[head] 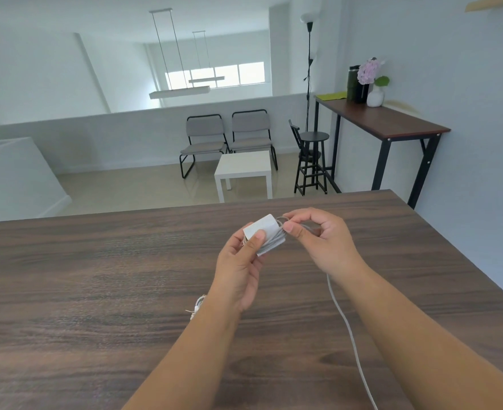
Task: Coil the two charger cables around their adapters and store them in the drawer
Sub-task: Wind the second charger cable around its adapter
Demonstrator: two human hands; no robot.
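Above the broad, dark wood-grain worktop (96, 291), the left hand (240, 270) grips a white square adapter (263, 233) wrapped in grey cable coils. The right hand (321, 241) pinches the thin cable (348, 327) just beside it, its free length trailing toward the near edge.

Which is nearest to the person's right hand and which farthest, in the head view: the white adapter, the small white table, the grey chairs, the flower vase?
From the right hand:
1. White adapter, just left of it, held by the left hand.
2. Small white table, on the floor past the desk.
3. Grey chairs, behind that table.
Flower vase, far right: too close to call against the chairs.
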